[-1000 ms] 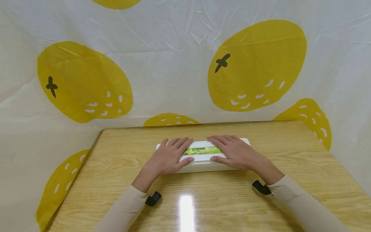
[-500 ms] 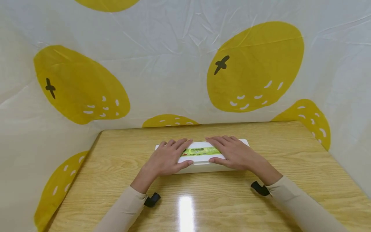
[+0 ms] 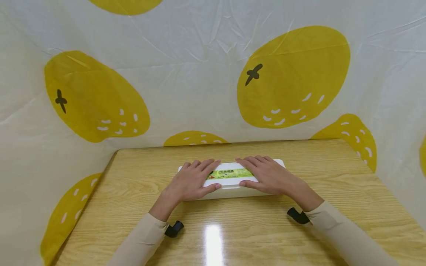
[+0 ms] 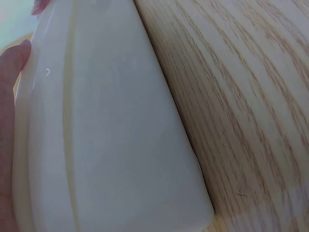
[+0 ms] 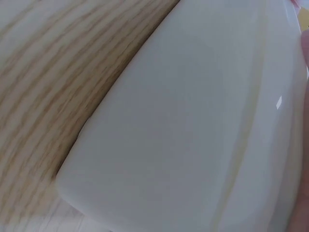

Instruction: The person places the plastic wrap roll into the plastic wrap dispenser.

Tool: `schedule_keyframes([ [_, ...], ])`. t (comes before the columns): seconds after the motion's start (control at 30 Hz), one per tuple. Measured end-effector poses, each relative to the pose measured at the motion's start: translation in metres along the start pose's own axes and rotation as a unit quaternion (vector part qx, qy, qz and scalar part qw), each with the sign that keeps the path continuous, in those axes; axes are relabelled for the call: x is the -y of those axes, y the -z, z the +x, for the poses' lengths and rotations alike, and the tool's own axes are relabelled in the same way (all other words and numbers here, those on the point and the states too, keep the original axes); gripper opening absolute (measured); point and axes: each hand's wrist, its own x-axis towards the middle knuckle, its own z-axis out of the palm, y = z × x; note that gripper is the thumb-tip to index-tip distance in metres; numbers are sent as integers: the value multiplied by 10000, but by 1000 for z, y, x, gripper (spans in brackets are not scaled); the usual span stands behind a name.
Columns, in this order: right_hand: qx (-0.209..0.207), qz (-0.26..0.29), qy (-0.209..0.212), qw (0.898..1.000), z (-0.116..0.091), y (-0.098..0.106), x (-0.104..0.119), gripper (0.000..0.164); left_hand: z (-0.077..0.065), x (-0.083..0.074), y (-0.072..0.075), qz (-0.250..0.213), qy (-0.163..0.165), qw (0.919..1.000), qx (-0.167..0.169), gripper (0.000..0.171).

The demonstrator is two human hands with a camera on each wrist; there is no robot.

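Note:
A long white plastic-wrap box (image 3: 230, 181) lies on the table, a green label (image 3: 233, 173) across its lid. My left hand (image 3: 189, 181) rests on the left part of the lid, fingers reaching toward the far edge and thumb along the front edge. On the right part, my right hand (image 3: 271, 176) lies in a mirrored pose, and the label shows between the two hands. The left wrist view shows the box's smooth front wall (image 4: 120, 121) beside the left thumb (image 4: 7, 96). Likewise, the right wrist view has the front wall (image 5: 164, 116) with part of the hand at its edge.
The wood-grain table (image 3: 139, 184) carries the box near its far side. A pale curtain (image 3: 193, 92) with yellow fruit prints hangs behind and beside the table. Black wrist mounts (image 3: 173, 229) stick out from the beige sleeves (image 3: 141, 240).
The view shifts slightly. Both hands stay on the box, which keeps its place.

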Motion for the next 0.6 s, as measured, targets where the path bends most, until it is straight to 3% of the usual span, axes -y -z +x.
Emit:
schedule_keyframes([
  [0.13, 112, 130, -12, 9999, 0, 2, -1, 77, 0, 1, 0, -47, -24, 10000, -30, 79],
  [0.37, 154, 589, -85, 9981, -13, 20, -6, 70, -5, 4, 6, -287, -118, 9981, -542, 78],
  [0.6, 139, 293, -189, 9993, -33, 41, -21, 73, -26, 27, 21, 97, 14, 9951, -980, 86],
])
